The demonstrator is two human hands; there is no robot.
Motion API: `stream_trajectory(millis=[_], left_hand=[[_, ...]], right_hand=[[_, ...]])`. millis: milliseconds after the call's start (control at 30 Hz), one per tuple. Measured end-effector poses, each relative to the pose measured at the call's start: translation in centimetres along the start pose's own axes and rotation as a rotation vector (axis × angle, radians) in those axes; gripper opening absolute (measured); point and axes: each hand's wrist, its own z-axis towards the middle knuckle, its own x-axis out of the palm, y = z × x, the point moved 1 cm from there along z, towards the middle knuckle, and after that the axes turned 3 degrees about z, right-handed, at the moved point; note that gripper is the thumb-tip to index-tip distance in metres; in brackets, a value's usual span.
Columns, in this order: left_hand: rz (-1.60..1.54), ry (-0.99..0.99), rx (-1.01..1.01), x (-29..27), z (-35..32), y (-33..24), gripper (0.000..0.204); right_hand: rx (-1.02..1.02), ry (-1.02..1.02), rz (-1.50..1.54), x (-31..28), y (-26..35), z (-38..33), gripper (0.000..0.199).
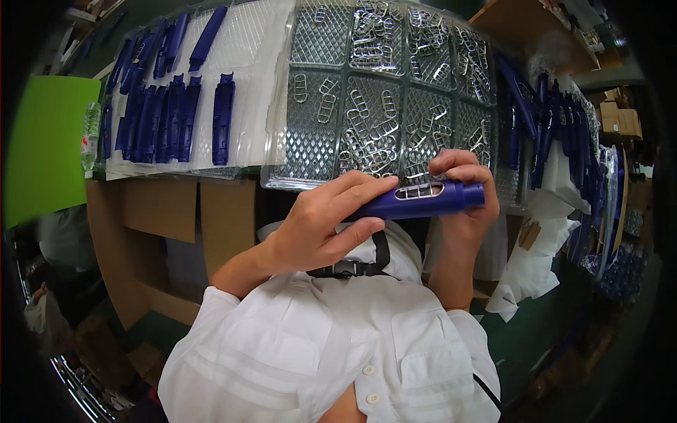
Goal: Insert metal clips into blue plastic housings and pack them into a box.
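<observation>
Left fingers point(368, 191): clasping blue tubular casing point(423, 206) | right fingers point(462, 158): half-curled, hold unclear | inset: silver barred frame point(422, 191)

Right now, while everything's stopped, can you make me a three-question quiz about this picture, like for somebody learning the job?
1. True or false: the left hand and the right hand both touch the blue tube.
2. What colour is the flat panel at far left: A red, B green, C black?
3. Fill in: the loose silver frames lie in a clear ____ with compartments.

Key: 1 true; 2 B; 3 tray.
</observation>
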Motion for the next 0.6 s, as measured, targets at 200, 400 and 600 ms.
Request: stream_trajectory(millis=[200, 400, 600], left_hand=[[0.161, -0.211, 0.182, 0.2, 0.3, -0.8, 0.057], [0.144, -0.183, 0.128, 0.7, 0.7, -0.7, 0.059], [0.148, -0.151, 0.081, 0.6, 1.4, -0.5, 0.059]], right_hand=[[-0.076, 0.036, -0.116, -1.3, -0.1, 0.0, 0.033], [-0.064, 0.033, -0.099, -1.9, -0.8, 0.1, 0.034], [-0.037, 0.035, -0.119, -1.8, -0.9, 0.4, 0.036]])
